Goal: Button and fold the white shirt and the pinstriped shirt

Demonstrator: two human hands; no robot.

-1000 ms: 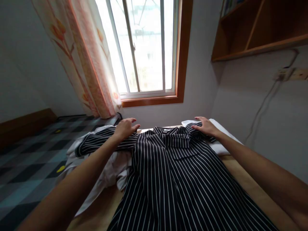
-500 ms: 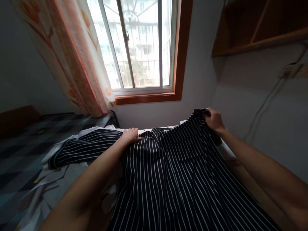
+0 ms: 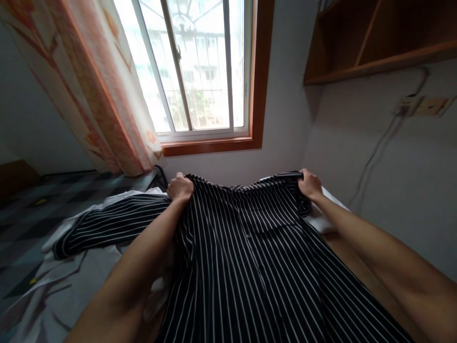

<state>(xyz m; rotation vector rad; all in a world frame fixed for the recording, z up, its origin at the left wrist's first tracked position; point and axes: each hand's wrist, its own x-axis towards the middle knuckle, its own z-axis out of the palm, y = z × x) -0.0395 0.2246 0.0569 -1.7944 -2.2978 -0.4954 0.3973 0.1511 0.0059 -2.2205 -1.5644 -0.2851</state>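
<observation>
A black shirt with thin white stripes (image 3: 246,247) spreads in front of me, its front placket and a small button facing up. My left hand (image 3: 180,187) is closed on the shirt's upper left corner, by the shoulder. At the opposite upper corner, my right hand (image 3: 310,185) grips a bunched fold of the same cloth. Between the two hands the top edge is stretched and sags slightly in the middle. One striped sleeve (image 3: 114,219) lies out to the left, on top of white cloth (image 3: 76,286). The lower part of the shirt runs out of view.
A bed with a dark checked cover (image 3: 21,228) is on the left, below a floral curtain (image 3: 96,105). Ahead is a window with a wooden frame (image 3: 259,85). A wooden shelf (image 3: 352,71) and a socket with a cord (image 3: 407,105) are on the right wall.
My left hand has gone from resting with fingers extended on the shirt to gripping its corner. The top edge is now pulled straighter and flatter, and my right hand is slightly lower.
</observation>
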